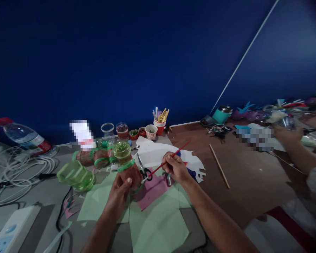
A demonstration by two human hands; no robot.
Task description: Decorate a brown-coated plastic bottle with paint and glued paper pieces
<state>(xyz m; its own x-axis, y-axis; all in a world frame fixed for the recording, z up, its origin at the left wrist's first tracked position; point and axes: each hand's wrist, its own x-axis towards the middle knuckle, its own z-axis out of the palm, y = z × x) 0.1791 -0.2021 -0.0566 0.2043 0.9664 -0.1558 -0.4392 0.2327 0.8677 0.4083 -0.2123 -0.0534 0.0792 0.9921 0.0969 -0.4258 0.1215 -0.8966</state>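
Observation:
My left hand (119, 191) is closed round a small green plastic bottle (126, 164) with a brownish painted lower body, held upright over the paper. My right hand (176, 168) pinches a thin red paintbrush (166, 162), its tip touching the bottle's lower side. Under both hands lie light green sheets (158, 225) and a pink sheet (152, 190). Black-handled scissors (143, 169) rest just behind the bottle on cut white paper (158, 153).
A green bottle piece (76, 175) and other painted bottles (94, 157) lie left. Cables (18, 168), a water bottle (23, 136) and a power strip (7, 232) are far left. Cups (151, 131) line the blue wall. A wooden stick (219, 166) lies right; another person's arm (295, 147) works there.

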